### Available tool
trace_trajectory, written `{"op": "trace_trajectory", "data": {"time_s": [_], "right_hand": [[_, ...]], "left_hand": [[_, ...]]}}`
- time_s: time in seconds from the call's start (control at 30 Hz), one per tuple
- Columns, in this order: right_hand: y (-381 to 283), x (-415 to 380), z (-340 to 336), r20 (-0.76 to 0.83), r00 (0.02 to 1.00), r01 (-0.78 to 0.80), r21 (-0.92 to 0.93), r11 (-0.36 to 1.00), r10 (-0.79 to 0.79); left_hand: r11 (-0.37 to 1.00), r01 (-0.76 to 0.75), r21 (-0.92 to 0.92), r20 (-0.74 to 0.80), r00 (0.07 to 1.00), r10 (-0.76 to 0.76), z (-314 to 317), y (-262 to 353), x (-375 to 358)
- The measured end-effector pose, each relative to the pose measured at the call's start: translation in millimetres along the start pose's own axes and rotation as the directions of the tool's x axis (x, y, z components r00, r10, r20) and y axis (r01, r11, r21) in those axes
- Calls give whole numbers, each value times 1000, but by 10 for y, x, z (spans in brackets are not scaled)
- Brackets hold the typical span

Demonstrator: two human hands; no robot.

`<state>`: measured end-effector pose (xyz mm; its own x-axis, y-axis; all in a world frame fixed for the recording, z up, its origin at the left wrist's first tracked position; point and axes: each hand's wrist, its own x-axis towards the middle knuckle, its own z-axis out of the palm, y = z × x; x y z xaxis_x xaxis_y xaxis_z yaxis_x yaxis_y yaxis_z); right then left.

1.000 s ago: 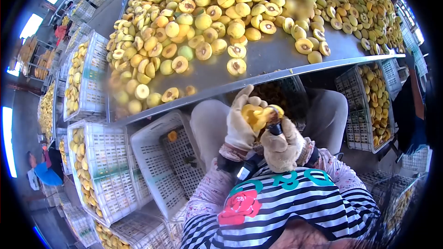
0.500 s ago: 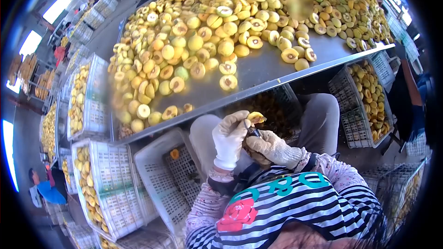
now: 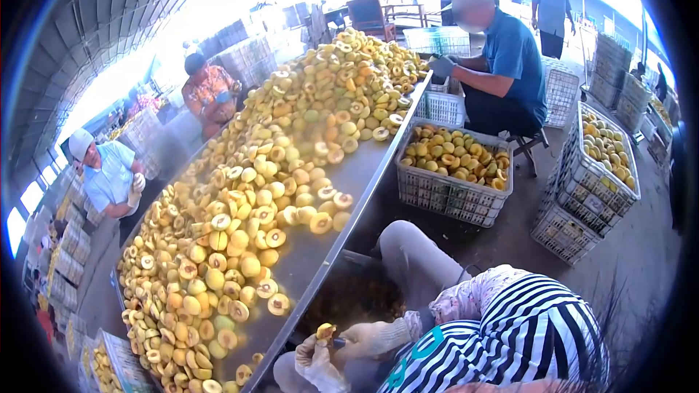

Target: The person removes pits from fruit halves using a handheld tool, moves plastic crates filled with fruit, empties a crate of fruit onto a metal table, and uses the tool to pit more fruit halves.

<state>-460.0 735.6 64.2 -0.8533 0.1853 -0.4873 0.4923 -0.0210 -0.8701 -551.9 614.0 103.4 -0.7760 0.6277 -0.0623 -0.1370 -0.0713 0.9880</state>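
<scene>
At the bottom of the view, my left hand (image 3: 319,364), in a pale glove, pinches a yellow fruit half (image 3: 325,331) between its fingers. Close against it on the right is my right hand (image 3: 364,340), also gloved, closed on the dark handle of a small tool (image 3: 338,343) whose tip is hard to make out by the fruit. Both hands are above my lap, just off the near edge of the metal table (image 3: 309,251). A large heap of halved yellow fruit (image 3: 251,211) covers much of the table, many cut faces showing brown centres.
Right of the table stand a crate of fruit (image 3: 455,193) and stacked crates (image 3: 582,196). A seated co-worker (image 3: 510,58) is beside the table's far right edge; two others (image 3: 211,94) (image 3: 109,175) work along its left side. Dark pieces lie in a container (image 3: 357,295) below the table edge.
The head view has swung up and to the right, bringing co-workers and far crates into sight. My hands now appear lower in the picture, still holding the fruit half and tool.
</scene>
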Motion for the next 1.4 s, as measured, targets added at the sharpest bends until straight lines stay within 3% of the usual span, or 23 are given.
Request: {"op": "trace_trajectory", "data": {"time_s": [0.17,0.27,0.3,0.37,0.43,0.5,0.6,0.67,0.73,0.77,0.8,0.83,0.87,0.9,0.93,0.97,1.0,1.03,1.2,1.27,1.33,1.37,1.4], "right_hand": [[247,131,206,-72,933,348,-81,934,-353],[-51,-122,77,3,881,386,-582,716,-473],[-47,-125,37,-12,754,541,-556,631,-657],[-160,-58,-84,-11,634,551,-695,462,-773],[-250,-1,-141,-108,702,480,-658,580,-704],[-210,92,-197,-123,643,485,-699,526,-756],[-122,251,-186,-127,699,414,-730,543,-704],[-133,341,-111,-195,815,303,-659,689,-545],[-25,443,-77,-156,789,312,-732,605,-595],[10,482,-50,-196,832,270,-675,686,-519],[30,530,16,-221,872,225,-612,758,-437],[-61,492,89,-180,905,204,-611,765,-385],[-209,422,150,-141,930,185,-618,764,-339],[-262,363,254,-55,900,322,-584,746,-432],[-257,368,363,63,875,442,-508,739,-480],[-313,375,474,199,876,475,-506,720,-438],[-380,377,584,324,861,507,-504,699,-392],[-403,398,690,365,844,536,-536,652,-394],[-517,557,678,334,831,552,-383,741,-446],[-631,559,556,274,868,490,-348,799,-414],[-563,692,427,229,923,368,-303,879,-308],[-656,697,393,234,926,361,-334,871,-295],[-743,708,360,237,930,354,-366,861,-281]], "left_hand": [[1000,-7,-28,48,999,9,-363,-357,29],[992,1,-130,83,997,10,-568,-752,67],[986,16,-165,95,996,0,-610,-848,44],[981,78,-176,44,996,-72,-635,-905,-86],[961,115,-250,-21,992,-125,-594,-667,-248],[948,-17,-317,-106,994,-17,-650,-486,-338],[888,-394,-235,-263,906,333,-989,-367,-555],[864,-491,-112,-389,821,417,-1319,-417,-666],[872,-469,141,-457,750,477,-1558,-556,-751],[748,-315,584,-315,762,566,-1809,-734,-725],[430,-112,896,-166,812,559,-2032,-802,-729],[147,-70,987,-38,777,628,-1979,-706,-733],[253,-116,960,-81,754,652,-1851,-573,-737],[524,-222,822,-199,751,630,-1679,-507,-724],[588,-308,748,-171,767,618,-1523,-378,-694],[862,-206,462,-333,862,384,-1329,-393,-694],[942,-212,262,-295,911,287,-1245,-417,-627],[982,-179,53,-253,949,187,-1162,-441,-558],[973,-168,-160,-161,977,143,-1613,-347,-254],[948,-305,92,-442,840,313,-2045,-295,7],[612,-96,785,-407,665,626,-2756,-120,229],[293,66,954,-279,557,782,-3129,-51,329],[242,266,933,-357,601,715,-3463,-57,415]]}}
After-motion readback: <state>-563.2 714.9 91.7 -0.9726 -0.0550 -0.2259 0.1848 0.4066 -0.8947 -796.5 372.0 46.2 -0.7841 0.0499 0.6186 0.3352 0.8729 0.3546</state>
